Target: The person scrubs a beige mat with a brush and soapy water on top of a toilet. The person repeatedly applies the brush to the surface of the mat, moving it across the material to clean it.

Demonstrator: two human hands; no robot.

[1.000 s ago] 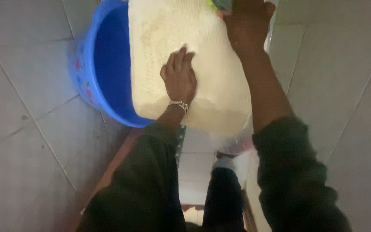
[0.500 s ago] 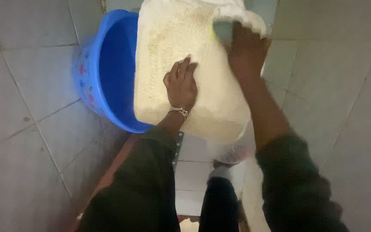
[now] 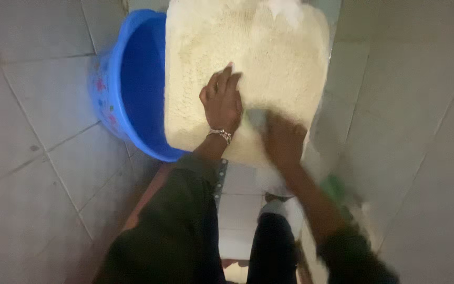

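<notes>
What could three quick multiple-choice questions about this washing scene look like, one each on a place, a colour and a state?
1. Where does the mat lie?
A. across the bucket's rim
B. flat on the floor
C. rolled up inside the bucket

2. What colour is the bucket?
A. red
B. blue
C. white

3. How is the left hand?
A. clenched in the air
B. gripping the bucket
C. flat on the mat

Answers:
1 A: the cream mat covers part of the bucket.
2 B: its wall is blue.
3 C: the left hand presses on it; the right hand is blurred.
</notes>
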